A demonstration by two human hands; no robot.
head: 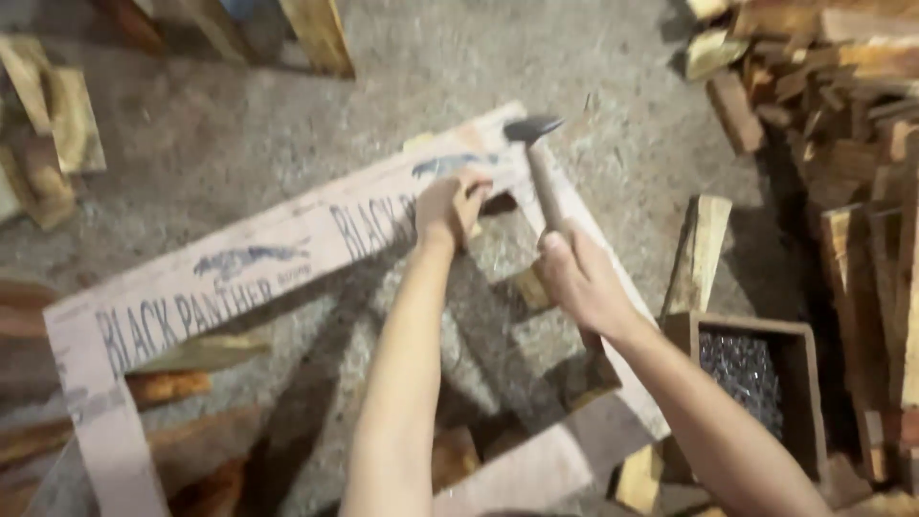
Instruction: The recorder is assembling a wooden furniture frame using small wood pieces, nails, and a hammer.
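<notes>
A rough woodworking shop: scrap timber piles (833, 105), a box of nails (751, 383), bare concrete floor (459, 67).

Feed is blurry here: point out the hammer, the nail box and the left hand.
hammer (546, 187), head view, on its wooden handle.
nail box (809, 383), head view, on its right wall.
left hand (448, 206), head view, on its back.

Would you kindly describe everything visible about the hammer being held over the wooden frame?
The hammer has a dark metal head, somewhat blurred, on a pale brownish handle that looks like wood. The right hand grips the handle's lower end, so its butt is hidden. It is raised, head uppermost and away from the person, above the far corner of the pinkish wooden frame, close to the left hand resting on that frame. Whether the head touches the wood cannot be told.
</notes>
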